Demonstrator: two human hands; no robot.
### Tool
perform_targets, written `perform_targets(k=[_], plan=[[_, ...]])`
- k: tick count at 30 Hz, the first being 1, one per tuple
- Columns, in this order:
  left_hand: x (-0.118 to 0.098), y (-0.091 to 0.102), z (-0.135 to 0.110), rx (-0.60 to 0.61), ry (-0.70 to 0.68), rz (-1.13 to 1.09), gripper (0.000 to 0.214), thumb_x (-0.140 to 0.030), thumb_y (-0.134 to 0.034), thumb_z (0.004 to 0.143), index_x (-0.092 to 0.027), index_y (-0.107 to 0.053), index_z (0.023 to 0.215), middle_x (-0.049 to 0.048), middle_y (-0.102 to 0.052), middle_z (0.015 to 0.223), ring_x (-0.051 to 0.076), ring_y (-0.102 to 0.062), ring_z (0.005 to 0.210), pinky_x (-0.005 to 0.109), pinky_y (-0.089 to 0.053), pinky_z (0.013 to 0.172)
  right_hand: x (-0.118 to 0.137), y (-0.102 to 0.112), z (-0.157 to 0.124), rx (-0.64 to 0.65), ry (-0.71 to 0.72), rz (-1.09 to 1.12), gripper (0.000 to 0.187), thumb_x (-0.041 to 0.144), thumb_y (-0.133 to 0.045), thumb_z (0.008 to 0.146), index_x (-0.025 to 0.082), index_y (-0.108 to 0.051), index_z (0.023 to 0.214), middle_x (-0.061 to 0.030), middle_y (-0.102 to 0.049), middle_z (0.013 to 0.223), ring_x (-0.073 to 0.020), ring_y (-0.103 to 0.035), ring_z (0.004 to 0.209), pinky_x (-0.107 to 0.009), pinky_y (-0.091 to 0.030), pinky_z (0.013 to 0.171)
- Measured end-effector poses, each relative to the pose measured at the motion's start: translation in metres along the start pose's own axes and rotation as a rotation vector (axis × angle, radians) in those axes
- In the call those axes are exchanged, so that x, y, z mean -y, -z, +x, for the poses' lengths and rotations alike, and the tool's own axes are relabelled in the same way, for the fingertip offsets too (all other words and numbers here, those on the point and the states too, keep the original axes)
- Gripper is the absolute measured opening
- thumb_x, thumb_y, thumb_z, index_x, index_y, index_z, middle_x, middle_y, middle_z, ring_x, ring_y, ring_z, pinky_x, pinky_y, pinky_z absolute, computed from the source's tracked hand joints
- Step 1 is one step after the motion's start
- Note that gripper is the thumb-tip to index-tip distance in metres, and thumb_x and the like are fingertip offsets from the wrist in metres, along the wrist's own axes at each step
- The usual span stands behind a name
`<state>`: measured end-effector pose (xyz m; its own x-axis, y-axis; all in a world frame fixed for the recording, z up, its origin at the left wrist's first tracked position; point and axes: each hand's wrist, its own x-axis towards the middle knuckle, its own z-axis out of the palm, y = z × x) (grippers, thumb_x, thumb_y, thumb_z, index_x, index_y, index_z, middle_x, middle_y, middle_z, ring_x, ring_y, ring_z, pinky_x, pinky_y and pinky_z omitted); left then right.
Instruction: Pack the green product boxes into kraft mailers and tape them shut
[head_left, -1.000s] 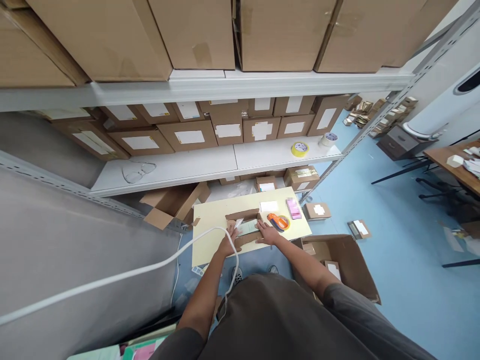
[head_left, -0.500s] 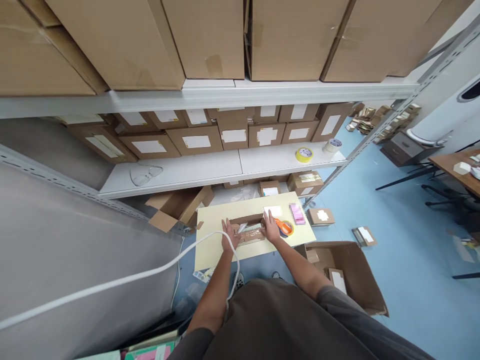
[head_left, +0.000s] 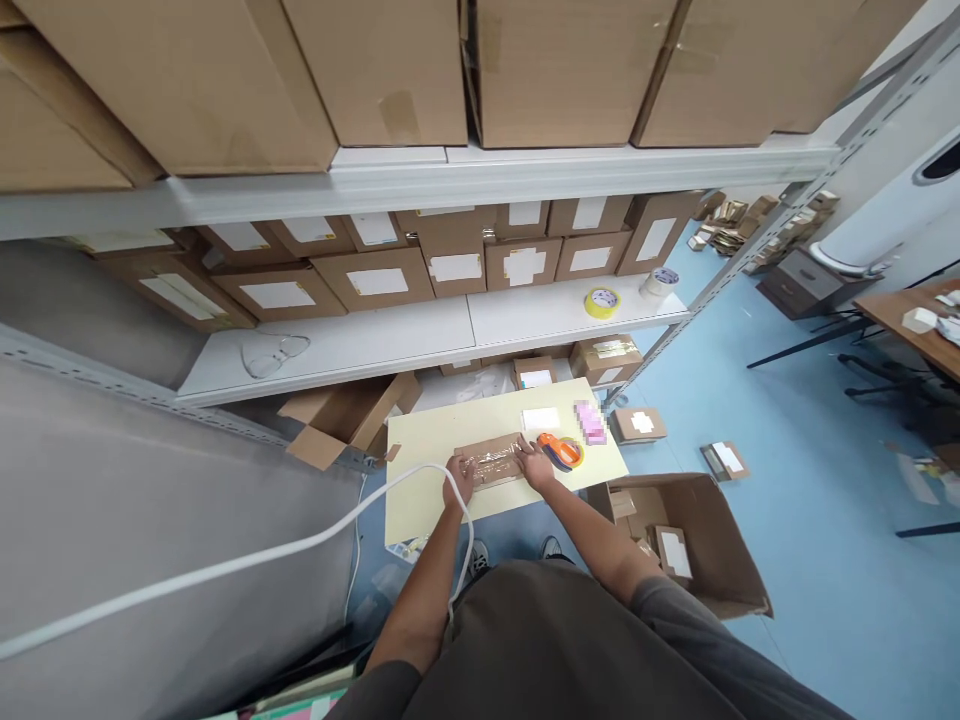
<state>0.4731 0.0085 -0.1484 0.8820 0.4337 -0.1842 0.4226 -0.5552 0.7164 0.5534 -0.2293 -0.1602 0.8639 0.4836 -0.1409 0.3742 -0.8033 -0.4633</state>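
A small flat cardboard box (head_left: 489, 465) lies on the pale yellow board, its top flaps down and shiny clear tape running along the middle. My left hand (head_left: 460, 481) is closed around its left end. At the opposite end, my right hand (head_left: 534, 465) grips the box, fingers on the top edge. Just right of that hand is an orange and dark tape dispenser (head_left: 556, 450) with a yellow roll. A white sheet or label stack (head_left: 540, 419) lies behind it, beside a blurred pink item (head_left: 591, 423).
The yellow board (head_left: 420, 440) stands before a shelf (head_left: 360, 350) of labelled boxes, with a yellow tape roll (head_left: 602, 303) and glasses (head_left: 274, 354). A large open carton (head_left: 720, 540) holds small boxes at right. A white cable (head_left: 300, 545) crosses in front of my left arm.
The box's raised back flap has come down, so its top now lies flat. Both hands have stayed at the box ends, and the view has shifted slightly.
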Motion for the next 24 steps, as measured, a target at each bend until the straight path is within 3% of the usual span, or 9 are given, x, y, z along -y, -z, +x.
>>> perform_targets(k=[4,6,10,13,17,20,24], plan=[[-0.003,-0.012,0.007,-0.072,0.103,0.049,0.031,-0.043,-0.055,0.102,-0.020,-0.063,0.120,0.0152,-0.072,0.122,0.031,-0.071,0.109,0.041,-0.055,0.093,-0.004,0.018,0.009,-0.069,0.056,0.063,0.035,0.027,-0.061,0.104,0.024,-0.073,0.137,-0.0119,-0.062,0.158,-0.0340,-0.051,0.147,-0.051,-0.042,0.123],[0.000,-0.017,0.010,-0.093,0.086,0.069,0.026,-0.040,-0.055,0.102,-0.019,-0.064,0.115,0.0167,-0.071,0.120,0.032,-0.070,0.112,0.042,-0.055,0.094,-0.015,0.030,0.007,-0.140,0.025,0.098,0.041,0.028,-0.061,0.105,0.021,-0.068,0.145,-0.0155,-0.062,0.156,-0.0328,-0.050,0.148,-0.051,-0.041,0.124],[0.009,-0.025,0.016,-0.145,0.025,0.094,0.019,-0.036,-0.056,0.099,-0.021,-0.062,0.109,0.0139,-0.070,0.119,0.032,-0.067,0.117,0.045,-0.055,0.099,-0.057,0.054,-0.007,-0.266,-0.112,0.142,0.046,0.025,-0.060,0.103,0.020,-0.064,0.148,-0.0159,-0.064,0.151,-0.0308,-0.052,0.144,-0.047,-0.045,0.120],[0.014,-0.028,0.021,-0.168,0.055,0.105,0.020,-0.041,-0.057,0.097,-0.023,-0.060,0.105,0.0116,-0.068,0.114,0.032,-0.067,0.114,0.044,-0.056,0.097,-0.091,0.061,-0.017,-0.212,-0.264,0.174,0.039,0.026,-0.064,0.101,0.020,-0.069,0.139,-0.0155,-0.070,0.137,-0.0295,-0.063,0.127,-0.038,-0.052,0.105],[0.021,-0.032,0.029,-0.190,0.046,0.100,0.025,-0.049,-0.058,0.094,-0.025,-0.055,0.100,0.0073,-0.066,0.106,0.030,-0.067,0.109,0.044,-0.055,0.098,-0.118,0.043,-0.015,0.047,-0.389,0.201,0.024,0.030,-0.067,0.098,0.016,-0.076,0.117,-0.0134,-0.075,0.117,-0.0285,-0.069,0.108,-0.031,-0.050,0.089],[0.027,-0.034,0.033,-0.209,0.050,0.098,0.029,-0.053,-0.059,0.092,-0.026,-0.053,0.100,0.0057,-0.065,0.106,0.029,-0.066,0.108,0.044,-0.054,0.099,-0.122,0.017,-0.011,0.158,-0.384,0.228,0.041,0.029,-0.077,0.090,0.015,-0.070,0.127,-0.0149,-0.074,0.125,-0.0324,-0.066,0.115,-0.034,-0.050,0.092],[0.027,-0.033,0.032,-0.187,0.050,0.075,0.029,-0.053,-0.059,0.091,-0.026,-0.053,0.101,0.0067,-0.065,0.110,0.028,-0.064,0.108,0.044,-0.053,0.100,-0.118,-0.011,-0.014,0.158,-0.464,0.236,0.060,0.023,-0.071,0.089,0.010,-0.057,0.145,-0.0236,-0.066,0.141,-0.0372,-0.064,0.122,-0.044,-0.050,0.101]])
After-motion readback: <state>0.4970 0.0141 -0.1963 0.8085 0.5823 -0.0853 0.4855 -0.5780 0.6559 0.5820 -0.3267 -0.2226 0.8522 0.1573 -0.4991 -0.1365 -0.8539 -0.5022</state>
